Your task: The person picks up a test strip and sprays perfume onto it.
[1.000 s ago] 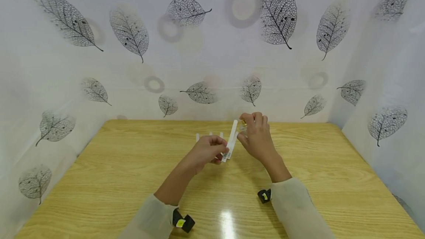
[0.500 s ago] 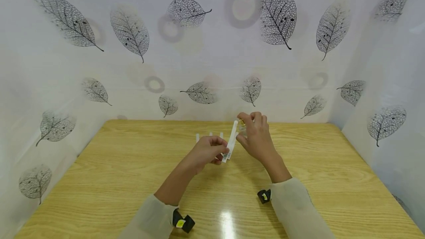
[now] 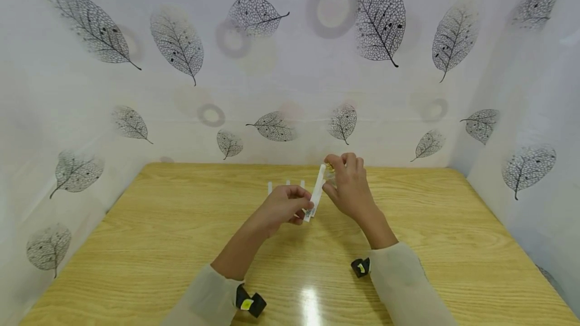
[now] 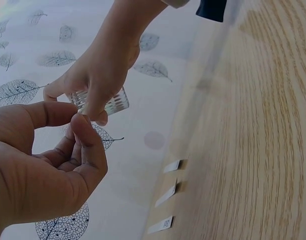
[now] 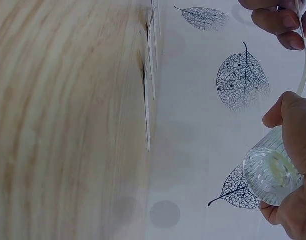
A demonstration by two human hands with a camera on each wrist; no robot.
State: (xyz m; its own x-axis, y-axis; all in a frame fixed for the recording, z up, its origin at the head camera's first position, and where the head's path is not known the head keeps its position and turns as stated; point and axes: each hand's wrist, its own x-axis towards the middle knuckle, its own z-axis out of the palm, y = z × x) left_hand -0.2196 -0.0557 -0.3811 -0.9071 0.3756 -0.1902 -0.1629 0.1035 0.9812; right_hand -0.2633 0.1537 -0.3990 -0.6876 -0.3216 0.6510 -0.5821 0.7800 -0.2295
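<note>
My left hand [image 3: 285, 204] pinches a narrow white paper strip [image 3: 319, 180] near its lower, printed end between thumb and index finger. The strip stands tilted, its free end up. My right hand [image 3: 351, 185] grips a clear ribbed glass perfume bottle [image 5: 267, 170] with a gold top [image 3: 330, 166]. The index finger lies over that top and the thumb is at the bottle's base. Strip and bottle are close together, the free end beside the gold top. Another white strip [image 3: 315, 211] shows partly behind the held one in the head view.
Several more white strips [image 4: 167, 196] lie in a row on the wooden table [image 3: 181, 245] toward its back, partly behind the left hand. A pale leaf-printed cloth [image 3: 290, 74] hangs behind the table and along both sides. Each wrist carries a black camera [image 3: 361, 267].
The right hand has tilted the bottle slightly and brought its top a little left, nearer to the strip. The left hand and strip have stayed almost still.
</note>
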